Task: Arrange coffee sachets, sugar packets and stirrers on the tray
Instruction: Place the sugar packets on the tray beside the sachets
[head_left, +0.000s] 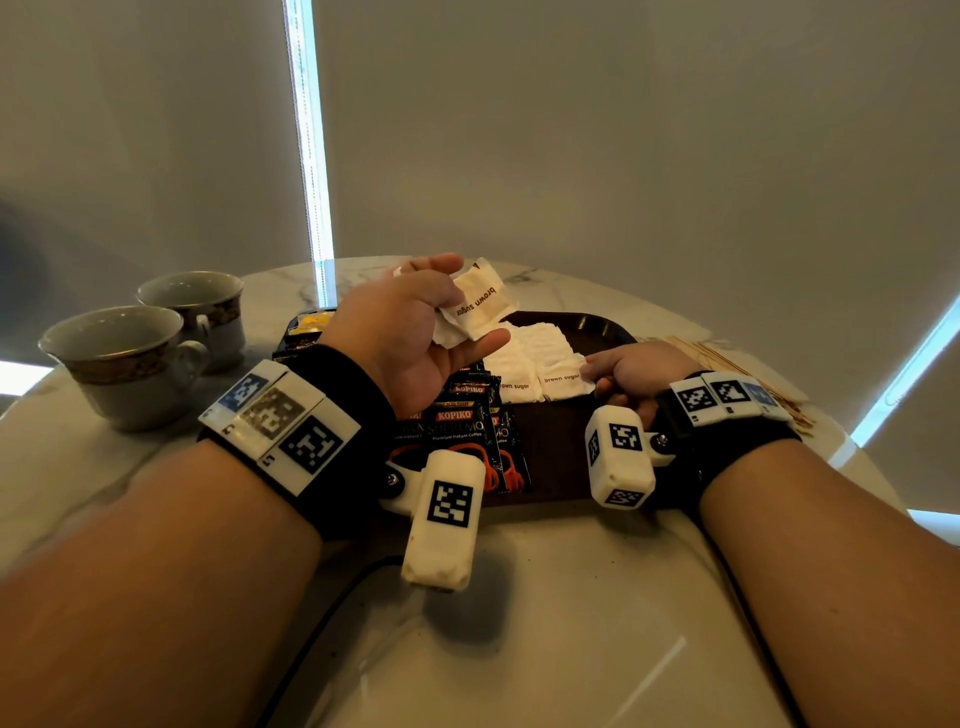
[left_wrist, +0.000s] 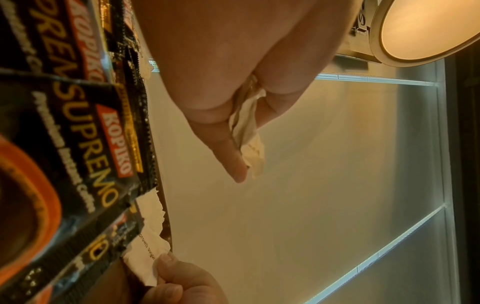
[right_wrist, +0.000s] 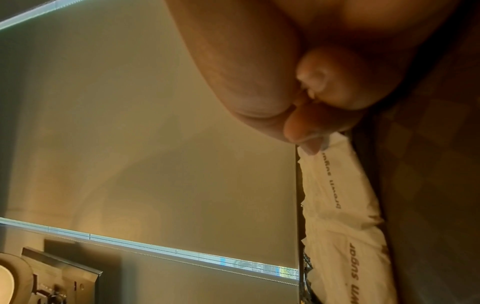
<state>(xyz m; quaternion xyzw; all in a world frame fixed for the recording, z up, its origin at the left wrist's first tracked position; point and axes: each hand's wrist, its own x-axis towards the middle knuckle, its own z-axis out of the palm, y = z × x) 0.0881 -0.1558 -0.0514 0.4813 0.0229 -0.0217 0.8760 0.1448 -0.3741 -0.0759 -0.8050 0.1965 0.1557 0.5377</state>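
My left hand (head_left: 460, 312) is raised above the dark brown tray (head_left: 597, 332) and grips a few crumpled white brown-sugar packets (head_left: 475, 306) between thumb and fingers; the left wrist view shows this bunch (left_wrist: 248, 133) too. Low on the tray, my right hand (head_left: 592, 370) pinches the corner of a flat brown-sugar packet (head_left: 563, 382) that lies in a row of sugar packets (right_wrist: 337, 185). Black Kopiko coffee sachets (head_left: 460, 431) overlap on the tray's left part, under my left wrist. Wooden stirrers (head_left: 727, 364) lie on the table right of the tray.
Two teacups (head_left: 130, 358) stand on the marble table (head_left: 519, 649) at the left. A yellow and black packet (head_left: 311, 322) lies beyond the tray's left end. A black cable (head_left: 322, 618) runs over the near table. Grey blinds hang behind.
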